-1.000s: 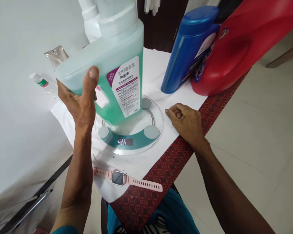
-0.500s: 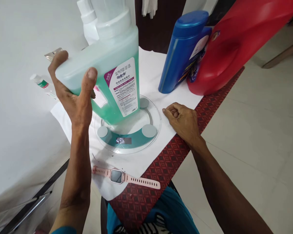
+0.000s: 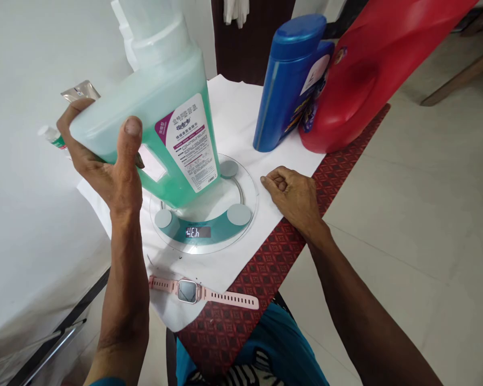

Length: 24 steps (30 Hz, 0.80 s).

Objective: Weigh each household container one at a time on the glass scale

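My left hand (image 3: 108,161) is wrapped round the handle of a large jug of green liquid (image 3: 181,107), its thumb on the near side. The jug leans a little to the left, and its base is over the round glass scale (image 3: 193,249), seemingly on it. White digits glow on the scale's display (image 3: 198,232). My right hand (image 3: 292,195) rests at the right of the scale on the white sheet, its fingers curled in with nothing visible in them. A pink-strapped smartwatch (image 3: 188,291) lies in front of the scale.
Behind my right hand stand a blue bottle (image 3: 285,86) and a big red jug (image 3: 358,86). A small bottle with a white cap (image 3: 48,133) and a silver tube (image 3: 80,91) are at the left by the wall. A red patterned cloth (image 3: 261,268) edges the table.
The jug's upper part has tipped slightly left with my left hand, and the digits on the display differ. The view has shifted a little. My right hand stays by the scale.
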Motion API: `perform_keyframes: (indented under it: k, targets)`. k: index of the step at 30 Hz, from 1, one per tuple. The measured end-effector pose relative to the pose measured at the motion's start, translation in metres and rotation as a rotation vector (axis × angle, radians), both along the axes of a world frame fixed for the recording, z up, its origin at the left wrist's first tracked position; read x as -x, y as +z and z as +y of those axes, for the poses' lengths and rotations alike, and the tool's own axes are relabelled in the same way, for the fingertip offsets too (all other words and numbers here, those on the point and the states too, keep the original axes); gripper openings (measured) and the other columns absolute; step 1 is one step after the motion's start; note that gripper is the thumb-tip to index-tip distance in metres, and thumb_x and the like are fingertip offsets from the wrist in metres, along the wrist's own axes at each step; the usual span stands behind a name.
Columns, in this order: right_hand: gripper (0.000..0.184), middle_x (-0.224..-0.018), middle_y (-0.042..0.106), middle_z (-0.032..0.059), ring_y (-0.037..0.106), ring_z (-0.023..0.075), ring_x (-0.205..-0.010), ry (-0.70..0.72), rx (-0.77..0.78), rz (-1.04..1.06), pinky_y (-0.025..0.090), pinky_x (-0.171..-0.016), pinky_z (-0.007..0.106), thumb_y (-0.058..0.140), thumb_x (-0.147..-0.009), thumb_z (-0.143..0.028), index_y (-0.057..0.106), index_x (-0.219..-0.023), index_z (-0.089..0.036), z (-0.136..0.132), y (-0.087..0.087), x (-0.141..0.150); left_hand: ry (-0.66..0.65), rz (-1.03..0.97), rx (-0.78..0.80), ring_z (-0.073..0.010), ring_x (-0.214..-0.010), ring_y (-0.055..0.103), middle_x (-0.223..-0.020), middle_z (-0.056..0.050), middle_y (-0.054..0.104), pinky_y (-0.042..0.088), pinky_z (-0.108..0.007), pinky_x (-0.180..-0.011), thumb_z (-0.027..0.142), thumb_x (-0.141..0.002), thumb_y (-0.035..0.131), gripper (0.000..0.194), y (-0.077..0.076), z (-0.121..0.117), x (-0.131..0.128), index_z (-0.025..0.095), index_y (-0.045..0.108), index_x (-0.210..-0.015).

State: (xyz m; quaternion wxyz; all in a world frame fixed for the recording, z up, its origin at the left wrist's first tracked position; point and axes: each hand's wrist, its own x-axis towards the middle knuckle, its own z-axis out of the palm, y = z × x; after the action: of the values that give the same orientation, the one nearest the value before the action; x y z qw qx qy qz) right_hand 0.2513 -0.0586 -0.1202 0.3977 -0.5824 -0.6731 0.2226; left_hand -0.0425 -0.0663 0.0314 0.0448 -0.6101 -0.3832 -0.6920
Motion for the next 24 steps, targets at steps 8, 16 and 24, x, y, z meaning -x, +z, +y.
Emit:
perform_keyframes:
  k: [8, 16, 24]
  targets:
    - [0.023, -0.070, 0.067, 0.0039, 0.062, 0.0232, -0.071, -0.003, 0.012, 0.017, 0.043, -0.067, 0.037, 0.065, -0.095, -0.041, 0.059, -0.077, -0.027, -0.001, 0.002, 0.001, -0.053, -0.032, 0.027, -0.0140, -0.081, 0.065, -0.127, -0.007, 0.060, 0.044, -0.027, -0.048, 0.066, -0.088, 0.085, 0.068, -0.003, -0.009, -0.001, 0.023, 0.057, -0.133]
    - [0.020, -0.073, 0.068, 0.0034, 0.061, 0.0225, -0.070, -0.008, 0.009, -0.004, 0.044, -0.070, 0.038, 0.066, -0.093, -0.039, 0.060, -0.079, -0.027, -0.001, 0.002, 0.001, -0.039, -0.097, 0.376, -0.0160, -0.078, 0.064, -0.098, -0.003, 0.069, 0.057, -0.034, -0.075, 0.050, -0.090, 0.088, 0.034, -0.031, -0.041, 0.019, 0.022, 0.073, -0.101]
    - [0.020, -0.072, 0.067, 0.0033, 0.061, 0.0227, -0.070, -0.009, -0.003, -0.023, 0.043, -0.068, 0.037, 0.066, -0.092, -0.040, 0.060, -0.078, -0.027, -0.002, 0.000, 0.001, 0.022, -0.075, 0.795, -0.0192, -0.083, 0.068, -0.097, -0.005, 0.074, 0.056, -0.030, -0.069, 0.055, -0.080, 0.093, 0.041, -0.077, -0.065, 0.039, 0.023, 0.076, -0.099]
